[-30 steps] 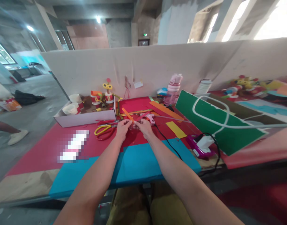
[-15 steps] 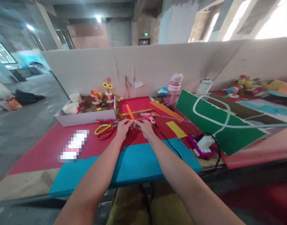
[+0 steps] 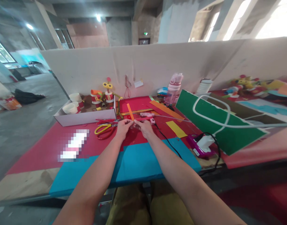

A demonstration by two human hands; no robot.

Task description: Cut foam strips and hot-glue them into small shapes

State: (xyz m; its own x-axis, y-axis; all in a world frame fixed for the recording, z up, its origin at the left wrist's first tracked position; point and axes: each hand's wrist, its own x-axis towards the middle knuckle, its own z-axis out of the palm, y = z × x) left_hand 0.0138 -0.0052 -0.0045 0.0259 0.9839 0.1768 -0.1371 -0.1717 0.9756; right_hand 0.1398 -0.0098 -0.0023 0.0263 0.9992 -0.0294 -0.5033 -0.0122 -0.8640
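Over the red table covering, my left hand (image 3: 123, 127) and my right hand (image 3: 143, 127) meet fingertip to fingertip. Both pinch the place where two narrow paper strips join at an angle. The orange paper strip (image 3: 130, 111) points up and away from the fingers. A red paper strip (image 3: 143, 118) runs off to the right, above my right hand. How the strips are fixed together is hidden by my fingers. Just beyond my right hand lies a pink hot glue gun (image 3: 146, 115) with a black cord. Left of my left hand are yellow-handled scissors (image 3: 102, 129) and red-handled pliers (image 3: 107, 134).
A white box (image 3: 86, 117) holds paper cups and a paper-cup figure (image 3: 108, 93). At the right stand a green board (image 3: 211, 122), a purple power strip (image 3: 199, 150) with a white plug, and a pink bottle (image 3: 174, 89). A yellow paper piece (image 3: 176, 129) lies nearby.
Almost nothing differs. The orange strip has shifted very slightly, while both hands keep their pinch in the same place.
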